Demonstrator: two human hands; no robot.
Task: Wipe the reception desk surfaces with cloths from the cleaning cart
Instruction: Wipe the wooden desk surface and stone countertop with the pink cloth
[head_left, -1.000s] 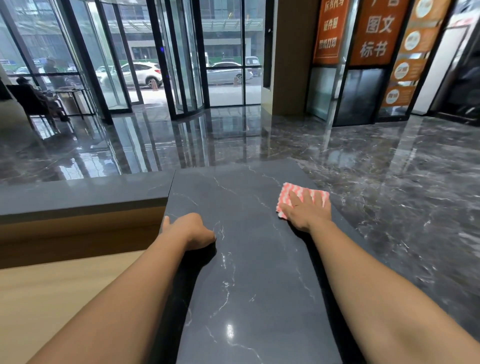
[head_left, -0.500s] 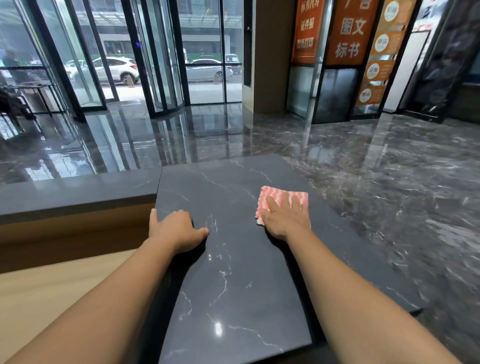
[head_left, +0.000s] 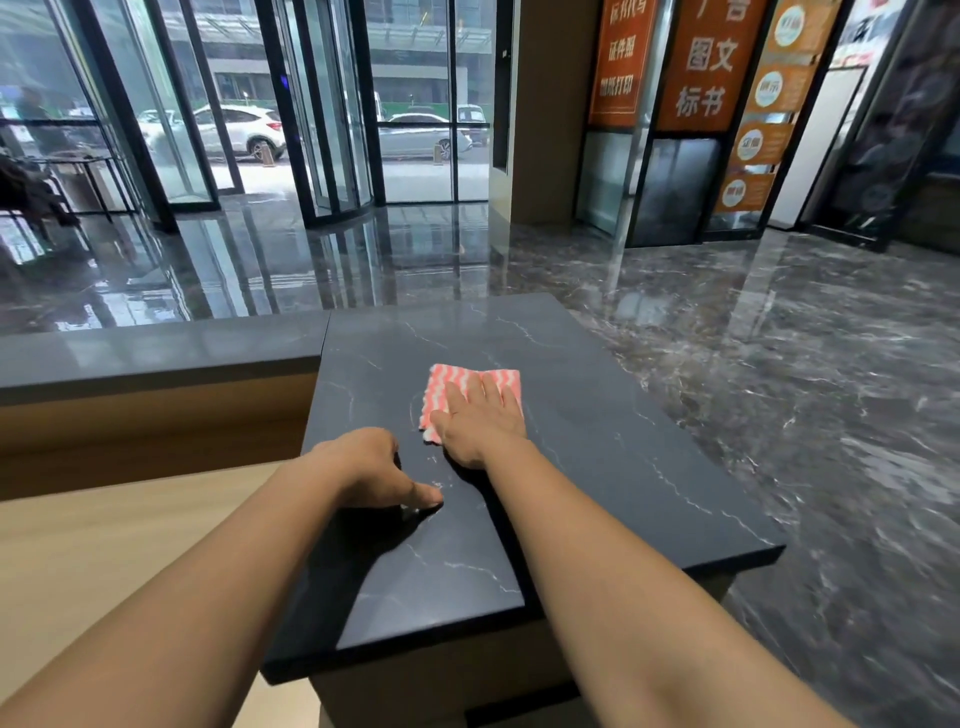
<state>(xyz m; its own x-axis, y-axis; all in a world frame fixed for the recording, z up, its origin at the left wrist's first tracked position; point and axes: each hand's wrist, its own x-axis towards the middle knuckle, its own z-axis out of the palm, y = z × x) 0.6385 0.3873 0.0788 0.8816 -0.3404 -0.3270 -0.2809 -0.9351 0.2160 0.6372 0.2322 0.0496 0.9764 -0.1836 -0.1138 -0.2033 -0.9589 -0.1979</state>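
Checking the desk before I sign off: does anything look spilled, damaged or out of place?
Nothing stands out. The right hand presses the striped cloth flat on the desk top; the left hand rests nearby. Pale lines look like stone veining.

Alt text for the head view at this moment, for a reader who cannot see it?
A person's right hand presses a pink-and-white striped cloth flat on a dark marble desk top; the left hand rests left of it, fingers curled. Beyond lie a glossy lobby floor, glass doors and orange signs.
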